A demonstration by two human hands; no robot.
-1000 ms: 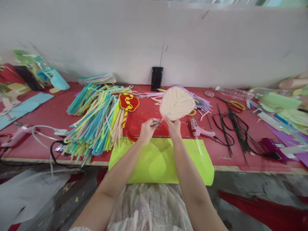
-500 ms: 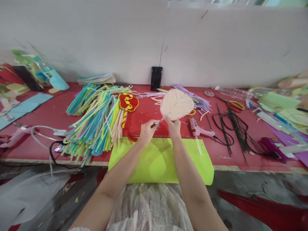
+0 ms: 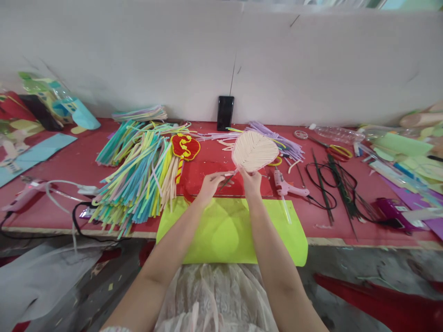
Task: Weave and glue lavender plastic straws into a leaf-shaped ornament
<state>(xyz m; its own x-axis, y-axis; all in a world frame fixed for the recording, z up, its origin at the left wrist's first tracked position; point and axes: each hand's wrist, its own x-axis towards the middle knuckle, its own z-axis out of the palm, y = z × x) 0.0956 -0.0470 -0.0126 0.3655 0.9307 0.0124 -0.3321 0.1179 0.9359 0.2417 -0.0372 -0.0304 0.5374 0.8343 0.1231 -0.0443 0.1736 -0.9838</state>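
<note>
A leaf-shaped fan [image 3: 255, 150] of cream pipe cleaners with a thin pink edge is held up above the table. My right hand [image 3: 251, 182] is closed on its base, with the thumb against the lower edge. To its left, my left hand [image 3: 210, 185] has its fingers drawn together at the fan's handle, where a dark thin stick [image 3: 226, 181] and a strip of pink show. How the pink is fixed to the stick is too small to tell. Left of my hands lies a small red fan [image 3: 186, 147] with yellow trim and a striped handle.
Bundles of coloured pipe cleaners [image 3: 134, 175] lie left, purple ones [image 3: 289, 146] behind the fan. A pink glue gun [image 3: 289, 188], scissors [image 3: 339, 151] and green-wrapped stems [image 3: 342, 189] lie right. A phone [image 3: 225, 113] leans on the wall. A lime sheet [image 3: 221, 233] hangs over the front edge.
My left fingers have straightened and shifted slightly along the handle, and the dark stick now shows below them. The cream fan has dipped a little. My right hand keeps its grip.
</note>
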